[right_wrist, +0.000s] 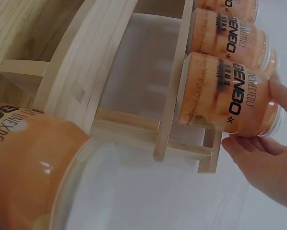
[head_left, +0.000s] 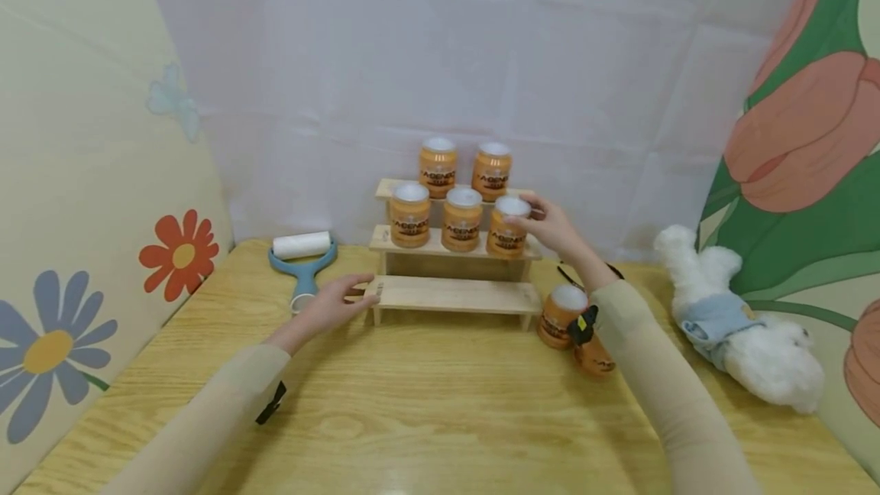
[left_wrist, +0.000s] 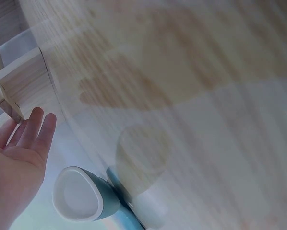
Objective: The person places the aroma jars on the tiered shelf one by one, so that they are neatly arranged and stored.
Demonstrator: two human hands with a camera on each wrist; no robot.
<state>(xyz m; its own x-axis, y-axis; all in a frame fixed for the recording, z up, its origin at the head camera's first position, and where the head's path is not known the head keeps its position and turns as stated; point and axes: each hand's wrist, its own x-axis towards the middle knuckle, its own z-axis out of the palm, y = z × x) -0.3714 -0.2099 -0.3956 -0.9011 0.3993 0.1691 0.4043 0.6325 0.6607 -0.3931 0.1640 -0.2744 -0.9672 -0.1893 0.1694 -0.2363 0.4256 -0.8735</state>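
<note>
A three-step wooden display rack [head_left: 457, 295] stands against the back cloth. Two orange jars [head_left: 438, 168] with whitish lids are on its top step, three on the middle one. At the right end of that middle step, my right hand [head_left: 553, 228] grips the upper part of a jar [right_wrist: 225, 96], thumb and fingers on either side, its base at the board. My left hand [head_left: 335, 302] holds the left end of the bottom step between thumb and fingers, as the left hand [left_wrist: 21, 163] in the left wrist view also shows.
Right of the rack, an upright jar [head_left: 560, 315] and another jar [head_left: 594, 357], partly hidden by my sleeve, are on the wooden table [head_left: 412, 418]. A blue-handled lint roller [head_left: 302, 258] lies at left. A white plush toy [head_left: 742, 319] lies far right. Floral panels flank both sides.
</note>
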